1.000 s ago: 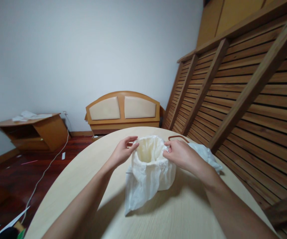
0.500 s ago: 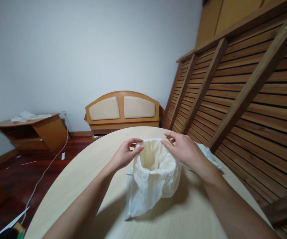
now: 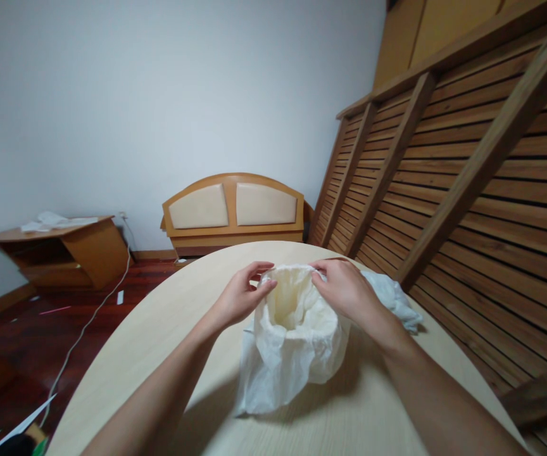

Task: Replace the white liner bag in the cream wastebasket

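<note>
A white plastic bag point(image 3: 278, 370) is spread over a round, open-topped form on the table. Its mouth faces up, its edge is folded down around the outside, and a loose flap trails onto the tabletop at the front left. The container under it is covered, so its kind cannot be seen. At the left of the rim, my left hand point(image 3: 241, 296) pinches the bag, thumb toward the opening and fingers outside. Opposite it, my right hand point(image 3: 347, 290) grips the rim's far right, its thumb at the inner side and its fingers behind.
Another crumpled white plastic bag point(image 3: 391, 299) lies beyond my right wrist on the round pale table point(image 3: 173, 335). A slatted wooden frame point(image 3: 444, 190) leans along the right side. Further back stand a headboard point(image 3: 232, 209) and a low wooden cabinet point(image 3: 81, 253).
My right hand has shifted slightly, its thumb now lower at the rim. The bag's folded edge bulges a little further right. My left hand has barely moved.
</note>
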A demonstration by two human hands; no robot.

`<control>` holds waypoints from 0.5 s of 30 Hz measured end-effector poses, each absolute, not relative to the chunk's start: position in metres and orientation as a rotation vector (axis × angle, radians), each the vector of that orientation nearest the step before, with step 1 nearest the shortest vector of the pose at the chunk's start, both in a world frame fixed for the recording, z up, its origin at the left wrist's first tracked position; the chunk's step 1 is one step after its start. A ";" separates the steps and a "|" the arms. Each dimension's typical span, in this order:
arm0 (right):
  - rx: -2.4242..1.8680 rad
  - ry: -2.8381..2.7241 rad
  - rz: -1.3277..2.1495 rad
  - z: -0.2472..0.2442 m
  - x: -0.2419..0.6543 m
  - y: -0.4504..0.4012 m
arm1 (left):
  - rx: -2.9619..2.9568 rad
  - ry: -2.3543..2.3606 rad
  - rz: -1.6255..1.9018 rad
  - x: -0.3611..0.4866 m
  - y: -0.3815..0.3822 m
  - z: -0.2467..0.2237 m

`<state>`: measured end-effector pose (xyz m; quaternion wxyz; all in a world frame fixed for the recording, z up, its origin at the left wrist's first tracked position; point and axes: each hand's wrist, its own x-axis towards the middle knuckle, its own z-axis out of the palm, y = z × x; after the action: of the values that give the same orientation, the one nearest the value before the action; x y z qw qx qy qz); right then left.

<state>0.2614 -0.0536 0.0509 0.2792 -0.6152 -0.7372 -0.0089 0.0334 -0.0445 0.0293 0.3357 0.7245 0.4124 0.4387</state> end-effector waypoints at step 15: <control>-1.606 -1.721 -0.134 0.050 0.248 -0.056 | 2.048 1.467 1.297 0.032 -0.050 0.035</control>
<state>0.2475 -0.0559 0.0496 0.3820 -0.6293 -0.6747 -0.0525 0.0320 -0.0502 0.0347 0.1535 0.7143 0.5116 0.4522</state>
